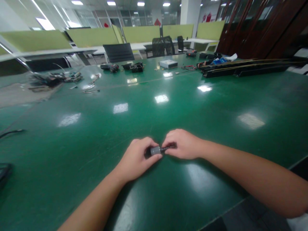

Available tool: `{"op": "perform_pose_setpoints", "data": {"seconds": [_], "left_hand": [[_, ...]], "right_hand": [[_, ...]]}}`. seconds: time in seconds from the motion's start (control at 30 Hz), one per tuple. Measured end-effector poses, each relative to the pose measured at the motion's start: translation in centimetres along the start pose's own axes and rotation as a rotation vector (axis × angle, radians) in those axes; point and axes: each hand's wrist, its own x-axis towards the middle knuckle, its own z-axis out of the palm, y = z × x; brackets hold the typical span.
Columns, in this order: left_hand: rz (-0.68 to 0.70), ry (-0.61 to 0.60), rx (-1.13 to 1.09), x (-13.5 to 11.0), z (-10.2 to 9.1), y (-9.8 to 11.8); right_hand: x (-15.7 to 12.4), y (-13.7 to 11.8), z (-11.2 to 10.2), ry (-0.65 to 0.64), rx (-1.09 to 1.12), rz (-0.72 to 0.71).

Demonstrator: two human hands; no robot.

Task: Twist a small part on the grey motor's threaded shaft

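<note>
Close to the table's near side, my left hand (138, 158) is wrapped round a small grey cylinder (155, 150) with a dark rear part. From its right end a thin, dark, ridged rod (166, 148) points toward my right hand (181, 143). My right fingers are pinched on that rod, and its far end is partly hidden by them. Both hands rest low over the green table (154, 118), with the cylinder and rod lying level between them. What exactly the piece is, I cannot make out.
Tangled cables and parts (56, 78) lie at the back left. Along the far side are a power tool (110, 67), a black case (133, 66) and a silver box (168, 64). Long dark rails (240, 68) lie at the back right. A dark object (4, 171) sits at the left edge.
</note>
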Motion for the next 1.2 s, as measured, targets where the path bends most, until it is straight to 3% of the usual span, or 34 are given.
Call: {"op": "perform_pose_setpoints", "data": {"seconds": [0.83, 1.2], "left_hand": [[-0.004, 0.006, -0.024, -0.5, 0.0, -0.2], [-0.010, 0.016, -0.013, -0.5, -0.1, -0.1]], "right_hand": [[-0.5, 0.2, -1.8, -0.070, -0.010, 0.064], [-1.4, 1.5, -4.0, -0.098, -0.039, 0.181]]}}
